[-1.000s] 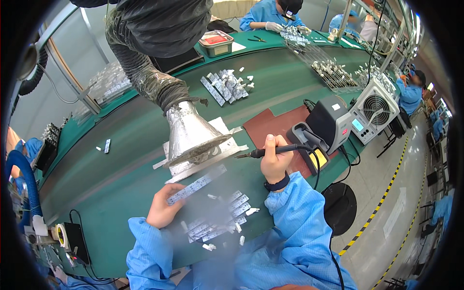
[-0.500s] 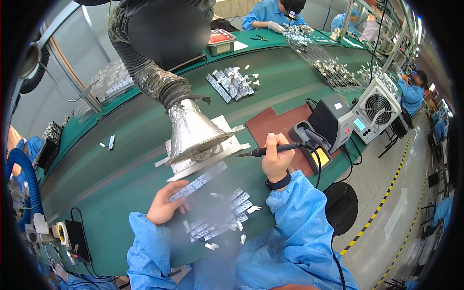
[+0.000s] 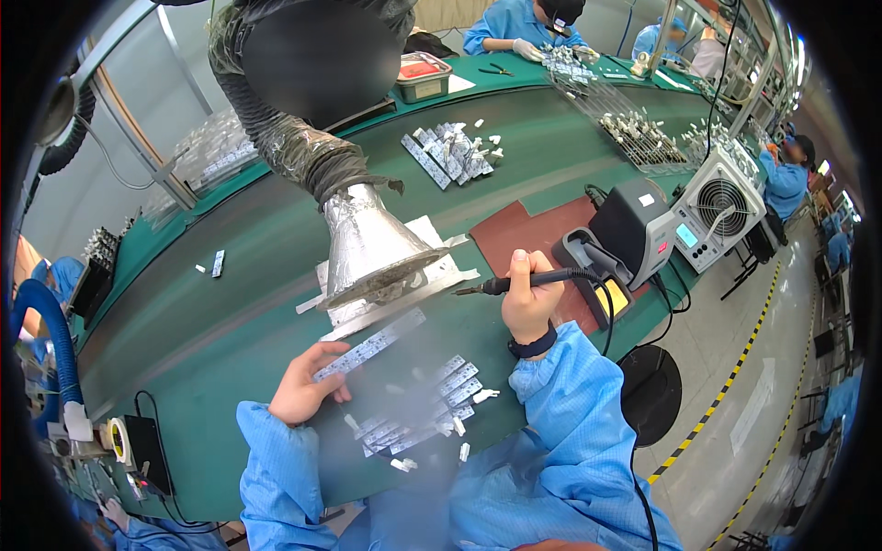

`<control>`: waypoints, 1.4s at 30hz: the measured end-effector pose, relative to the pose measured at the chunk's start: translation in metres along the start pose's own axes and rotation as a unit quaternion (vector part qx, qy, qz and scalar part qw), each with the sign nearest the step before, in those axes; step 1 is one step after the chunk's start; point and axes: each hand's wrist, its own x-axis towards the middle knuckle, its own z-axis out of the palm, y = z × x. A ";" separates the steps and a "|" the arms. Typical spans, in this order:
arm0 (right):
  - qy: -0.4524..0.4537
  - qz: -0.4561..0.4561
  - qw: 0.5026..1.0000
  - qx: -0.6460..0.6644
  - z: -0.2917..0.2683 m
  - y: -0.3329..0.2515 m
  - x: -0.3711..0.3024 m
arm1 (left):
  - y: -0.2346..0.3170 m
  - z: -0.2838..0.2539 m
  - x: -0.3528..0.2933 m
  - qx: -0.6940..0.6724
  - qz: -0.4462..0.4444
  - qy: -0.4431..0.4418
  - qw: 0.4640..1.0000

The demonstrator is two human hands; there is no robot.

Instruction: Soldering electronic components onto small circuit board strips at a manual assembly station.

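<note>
The left hand pinches one end of a long, narrow, pale-blue circuit strip, its dark marks too blurred to read, over the green tabletop; the right hand grips a black soldering iron, tip pointing left.

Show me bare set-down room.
Clear: green bench between the bare left hand and black boxy device; also between the lone pale strip and silver conical hood. Crowded: right of that hand, pale-blue circuit strips, white plastic pieces.
</note>
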 end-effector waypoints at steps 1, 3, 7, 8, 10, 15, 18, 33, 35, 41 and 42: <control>-0.004 0.005 1.000 0.004 0.000 -0.001 0.000 | 0.000 -0.002 -0.001 0.000 0.000 0.000 1.000; -0.001 0.005 1.000 0.005 0.001 0.001 0.000 | 0.004 -0.004 -0.004 0.058 0.010 -0.009 0.998; -0.001 0.011 1.000 0.012 0.000 -0.002 0.001 | 0.029 -0.006 -0.001 0.289 0.063 -0.005 0.955; -0.003 0.012 1.000 0.015 0.000 -0.002 0.001 | 0.035 0.000 0.001 0.333 0.065 0.031 0.940; 0.007 0.006 1.000 -0.012 -0.003 0.001 0.003 | 0.041 0.019 0.013 0.377 0.069 0.064 0.921; 0.008 0.011 1.000 -0.009 0.001 0.004 0.004 | 0.035 0.068 0.045 0.489 0.178 0.151 0.841; 0.010 0.001 1.000 -0.001 0.000 0.000 0.004 | 0.021 0.065 0.056 0.514 0.220 0.152 0.815; 0.008 0.008 1.000 -0.004 -0.001 0.002 0.003 | 0.023 0.040 0.057 0.185 0.062 -0.015 0.981; 0.007 0.009 1.000 -0.002 -0.001 0.003 0.004 | 0.019 0.039 0.060 0.188 0.066 -0.010 0.980; 0.002 0.008 1.000 -0.001 -0.002 0.002 0.004 | 0.016 0.038 0.059 0.272 0.136 -0.009 0.953; 0.002 0.010 1.000 0.001 -0.002 0.001 0.004 | 0.013 0.037 0.060 0.256 0.135 -0.013 0.957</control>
